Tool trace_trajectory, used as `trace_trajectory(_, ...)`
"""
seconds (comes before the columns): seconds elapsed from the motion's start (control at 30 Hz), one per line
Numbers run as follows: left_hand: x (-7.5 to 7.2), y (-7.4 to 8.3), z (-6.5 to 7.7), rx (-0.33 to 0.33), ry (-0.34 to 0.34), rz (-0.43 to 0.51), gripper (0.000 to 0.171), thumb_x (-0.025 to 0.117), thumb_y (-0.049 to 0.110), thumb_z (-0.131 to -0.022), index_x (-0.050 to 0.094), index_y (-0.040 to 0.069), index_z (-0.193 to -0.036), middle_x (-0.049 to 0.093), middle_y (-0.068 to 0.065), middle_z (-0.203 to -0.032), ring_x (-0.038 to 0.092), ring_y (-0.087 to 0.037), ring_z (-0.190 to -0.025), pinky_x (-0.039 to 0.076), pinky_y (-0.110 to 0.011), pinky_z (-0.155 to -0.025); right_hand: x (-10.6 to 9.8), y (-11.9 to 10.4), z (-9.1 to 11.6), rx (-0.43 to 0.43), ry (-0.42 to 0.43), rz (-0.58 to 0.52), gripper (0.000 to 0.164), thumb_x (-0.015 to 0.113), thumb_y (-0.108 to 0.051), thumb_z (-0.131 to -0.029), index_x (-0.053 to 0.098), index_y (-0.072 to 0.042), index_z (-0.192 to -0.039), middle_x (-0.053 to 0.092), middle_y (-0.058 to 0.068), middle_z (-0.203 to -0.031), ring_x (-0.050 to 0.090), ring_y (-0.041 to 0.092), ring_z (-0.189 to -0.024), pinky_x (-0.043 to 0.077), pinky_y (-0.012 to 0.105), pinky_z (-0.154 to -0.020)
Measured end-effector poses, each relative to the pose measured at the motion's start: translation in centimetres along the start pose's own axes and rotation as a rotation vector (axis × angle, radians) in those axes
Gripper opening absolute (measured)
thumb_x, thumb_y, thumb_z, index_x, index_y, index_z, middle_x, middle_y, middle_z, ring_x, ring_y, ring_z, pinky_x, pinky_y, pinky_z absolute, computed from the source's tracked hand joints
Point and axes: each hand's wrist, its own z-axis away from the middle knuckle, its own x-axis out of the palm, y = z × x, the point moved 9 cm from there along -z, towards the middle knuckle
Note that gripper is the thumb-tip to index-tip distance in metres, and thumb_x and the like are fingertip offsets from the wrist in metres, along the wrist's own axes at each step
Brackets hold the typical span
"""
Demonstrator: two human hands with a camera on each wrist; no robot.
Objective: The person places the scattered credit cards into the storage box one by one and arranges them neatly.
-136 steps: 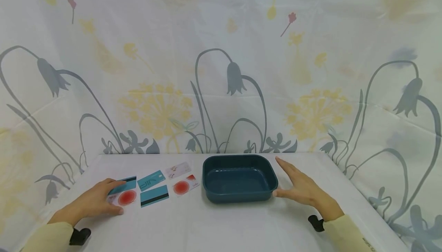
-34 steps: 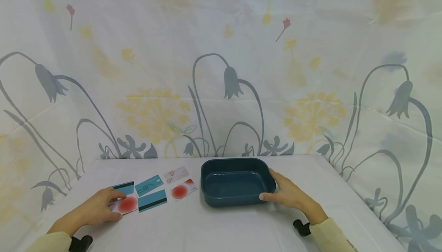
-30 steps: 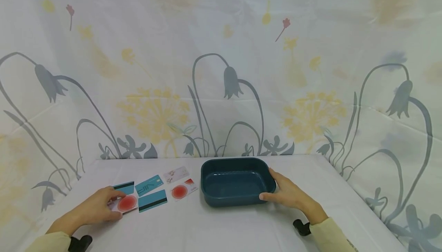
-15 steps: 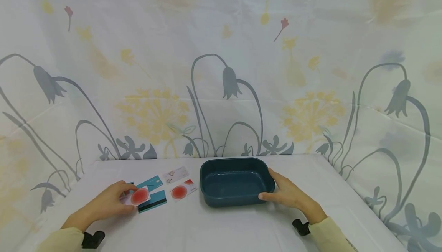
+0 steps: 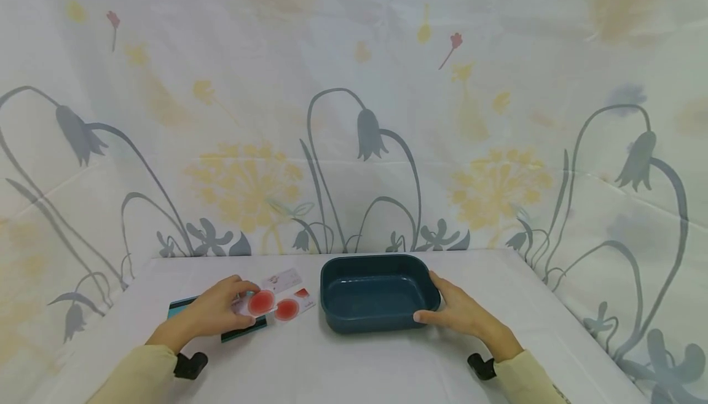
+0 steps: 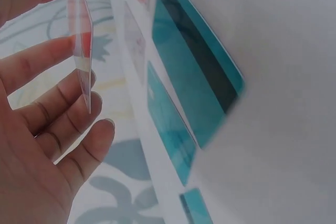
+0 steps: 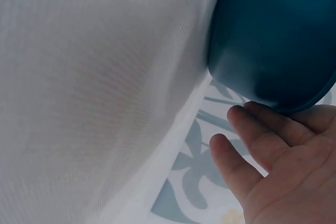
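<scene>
My left hand pinches a plastic card with a red disc between thumb and fingers, raised above the table. In the left wrist view this card appears nearly edge-on. Below lie a teal card with a dark stripe and another teal card. A further teal card is partly covered by the hand. A pale card and a second red-disc card lie farther right. My right hand touches the right end of a dark teal dish, its visible fingers fairly straight.
The dish stands on a white-covered table, right of the cards. Behind the table hangs a flower-patterned cloth.
My left hand has picked the red-disc card up from the far-left group and carried it right over the other cards. Earlier, my right hand came against the dish; since then it stays there.
</scene>
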Motion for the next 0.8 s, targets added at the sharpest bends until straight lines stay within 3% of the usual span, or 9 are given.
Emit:
trace_trajectory(0.33,0.1,2.9,-2.8,0.002,0.025,0.046,0.045,0.078,0.026,-0.073,0.065,0.018,-0.115,0.054,0.006,-0.098,0.049,-0.014,-0.089,0.047,-0.033,-0.073,-0.1,0.2,0.1,0.032,0.0,-0.001,0.104,0.07,-0.053,-0.08,0.019,0.007,-0.148,0.024,0.025,-0.151,0.025,0.043,-0.138,0.025,0.058,-0.106)
trace_trajectory(0.63,0.2,5.0,-4.2,0.049,0.029,0.026,0.046,0.076,0.029,-0.075,0.063,0.022,-0.119,0.05,0.008,-0.094,0.045,-0.012,-0.085,0.042,-0.031,-0.071,0.0,0.4,0.3,0.033,0.005,0.002,0.105,0.069,-0.053,-0.079,0.018,0.007,-0.148,0.025,0.026,-0.151,0.025,0.044,-0.137,0.024,0.059,-0.106)
trace_trajectory(0.8,0.0,5.9,-4.7,0.082,0.052,0.02,0.047,0.077,0.028,-0.074,0.063,0.021,-0.119,0.052,0.006,-0.101,0.048,-0.014,-0.093,0.046,-0.036,-0.078,0.1,0.2,0.0,0.02,-0.001,0.006,0.104,0.069,-0.053,-0.08,0.019,0.007,-0.148,0.025,0.025,-0.151,0.026,0.043,-0.137,0.025,0.058,-0.106)
